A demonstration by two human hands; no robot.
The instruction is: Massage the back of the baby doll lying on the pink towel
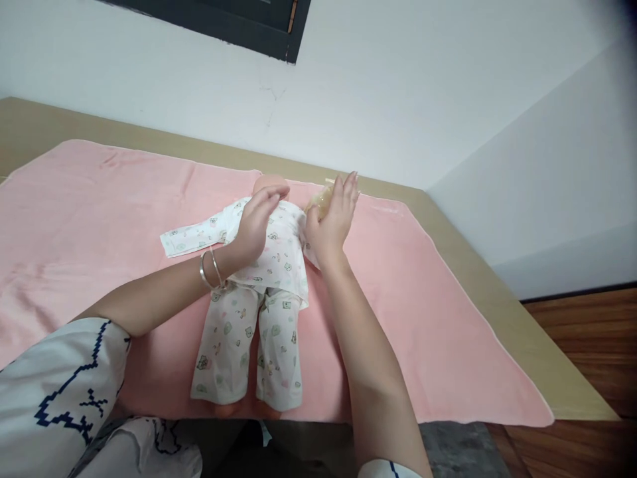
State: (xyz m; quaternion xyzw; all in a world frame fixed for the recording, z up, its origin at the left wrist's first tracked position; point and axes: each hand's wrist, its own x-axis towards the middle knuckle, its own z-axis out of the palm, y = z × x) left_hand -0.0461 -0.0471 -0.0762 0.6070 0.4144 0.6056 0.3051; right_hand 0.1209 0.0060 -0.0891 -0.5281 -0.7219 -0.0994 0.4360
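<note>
A baby doll [283, 262] in white printed pyjamas lies on a pink blanket [398, 312], its feet toward me and its head [271, 181] at the far end. Over the doll's chest, near its head, is my left hand [259, 222], fingers stretched out and nothing visible in it. My right hand [332, 222] stands on edge beside the doll's shoulder, with its fingers extended too. Just behind that hand is a yellowish, see-through object [320, 200], partly hidden; its kind does not show. Whether my right hand touches it I cannot tell.
The blanket covers most of a light wooden table [542, 372] and reaches its front edge. A white wall [358, 99] with a dark frame [239, 33] rises behind it. Wood-coloured panels [587, 332] stand at the right. Silver bangles [212, 269] circle my left wrist.
</note>
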